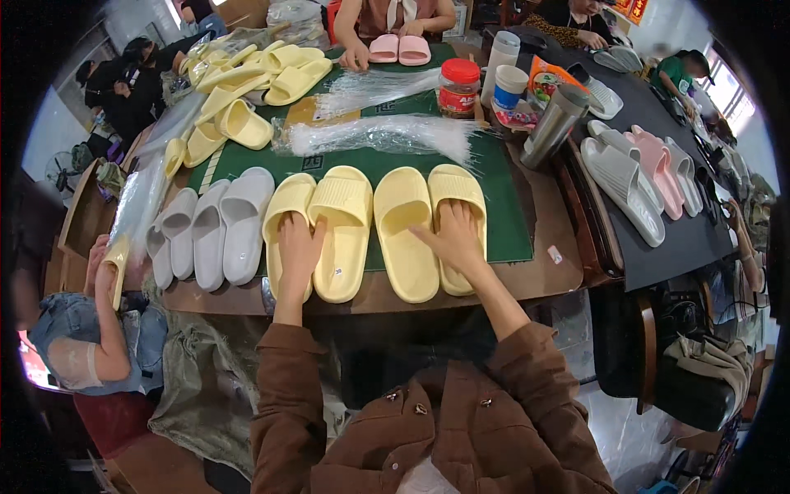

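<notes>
Two pairs of pale yellow slide slippers lie side by side at the table's near edge. My left hand has its fingers under the strap of the leftmost yellow slipper, the fingertips hidden. Its thumb lies against the neighbouring yellow slipper, so the hand straddles their adjoining sides. In the right pair, my right hand reaches under the strap of the outer yellow slipper. That thumb extends over the inner yellow slipper. Each hand grips its pair where the two slippers meet.
Grey slippers stand to the left, and a pile of yellow slippers lies behind. Bundles of clear plastic strands cross the green mat. A red-lidded jar and steel flask stand right. Co-workers sit around, one handling pink slippers.
</notes>
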The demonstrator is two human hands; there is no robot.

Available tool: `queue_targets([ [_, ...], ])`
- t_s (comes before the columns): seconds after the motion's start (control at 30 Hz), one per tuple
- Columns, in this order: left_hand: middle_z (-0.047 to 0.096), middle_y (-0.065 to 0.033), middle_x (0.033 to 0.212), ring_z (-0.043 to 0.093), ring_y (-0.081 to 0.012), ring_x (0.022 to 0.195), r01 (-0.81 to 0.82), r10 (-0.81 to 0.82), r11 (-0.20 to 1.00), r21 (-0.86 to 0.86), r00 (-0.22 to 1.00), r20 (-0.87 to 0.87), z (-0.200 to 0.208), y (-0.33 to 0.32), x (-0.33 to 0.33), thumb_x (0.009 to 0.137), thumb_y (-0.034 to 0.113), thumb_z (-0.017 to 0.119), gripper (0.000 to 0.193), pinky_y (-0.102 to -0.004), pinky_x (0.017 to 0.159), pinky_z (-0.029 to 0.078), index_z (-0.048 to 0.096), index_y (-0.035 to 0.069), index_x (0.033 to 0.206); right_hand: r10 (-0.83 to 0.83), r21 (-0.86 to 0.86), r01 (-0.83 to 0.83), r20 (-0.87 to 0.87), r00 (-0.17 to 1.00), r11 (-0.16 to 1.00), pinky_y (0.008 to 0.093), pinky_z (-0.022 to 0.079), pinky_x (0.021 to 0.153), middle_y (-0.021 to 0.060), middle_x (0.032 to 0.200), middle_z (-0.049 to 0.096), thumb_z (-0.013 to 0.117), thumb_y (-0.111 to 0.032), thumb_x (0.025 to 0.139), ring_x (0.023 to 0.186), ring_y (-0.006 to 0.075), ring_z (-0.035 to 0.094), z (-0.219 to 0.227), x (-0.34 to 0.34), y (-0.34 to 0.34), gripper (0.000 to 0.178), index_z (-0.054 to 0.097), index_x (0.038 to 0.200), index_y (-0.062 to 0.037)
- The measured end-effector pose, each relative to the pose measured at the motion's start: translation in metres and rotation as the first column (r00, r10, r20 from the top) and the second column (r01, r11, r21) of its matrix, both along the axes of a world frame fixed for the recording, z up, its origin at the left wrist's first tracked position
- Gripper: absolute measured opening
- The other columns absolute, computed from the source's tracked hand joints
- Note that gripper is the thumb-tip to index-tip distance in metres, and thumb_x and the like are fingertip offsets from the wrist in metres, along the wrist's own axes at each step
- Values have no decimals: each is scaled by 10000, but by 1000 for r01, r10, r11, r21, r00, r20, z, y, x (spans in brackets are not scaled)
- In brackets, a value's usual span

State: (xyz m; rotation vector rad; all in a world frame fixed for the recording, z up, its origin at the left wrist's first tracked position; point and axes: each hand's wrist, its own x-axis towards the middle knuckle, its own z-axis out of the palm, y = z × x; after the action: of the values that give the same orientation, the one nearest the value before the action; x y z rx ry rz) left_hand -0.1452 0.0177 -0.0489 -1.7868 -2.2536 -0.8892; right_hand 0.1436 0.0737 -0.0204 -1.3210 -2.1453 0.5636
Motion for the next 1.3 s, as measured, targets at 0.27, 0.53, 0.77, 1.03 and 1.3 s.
queue_targets([
  [0.27,523,-228,1021,524,-410,984,-120,123,992,27,983,-138,70,-41,62,862,248,628,406,-466,871,418,499,-28,1130,-63,-42,51,-369,927,998,309,519,684,146,859,695,599,-89,873,762,215,675,27,77,-2,161,678,957,23],
  [0.53,487,-194,1275,444,-390,1190,510,-529,834,212,848,39,72,11,133,860,175,631,448,-438,1003,362,497,40,1265,-60,171,114,-291,955,979,380,502,763,168,950,665,546,-68,858,878,309,648,11,74,93,175,678,962,-18],
  [0.77,496,-123,1284,407,-345,1235,470,-444,878,91,871,-211,42,33,186,770,223,710,596,-518,1036,282,468,119,1304,-85,338,100,-58,995,936,400,512,757,136,962,661,554,-55,816,854,317,644,15,20,153,195,665,977,-62],
  [1.03,531,-84,1192,456,-302,1178,499,-468,852,157,861,-199,42,33,181,738,214,717,544,-502,1005,305,525,121,1238,-157,423,74,163,974,903,445,520,697,128,850,630,587,-135,819,807,339,650,7,19,171,89,648,819,-69],
  [1.3,575,-167,1161,502,-342,1144,500,-501,862,83,814,293,57,92,152,859,216,581,386,-461,916,425,550,1,1178,-87,495,68,15,996,866,455,504,674,114,845,631,567,-173,850,806,357,626,34,42,170,101,621,860,-88],
])
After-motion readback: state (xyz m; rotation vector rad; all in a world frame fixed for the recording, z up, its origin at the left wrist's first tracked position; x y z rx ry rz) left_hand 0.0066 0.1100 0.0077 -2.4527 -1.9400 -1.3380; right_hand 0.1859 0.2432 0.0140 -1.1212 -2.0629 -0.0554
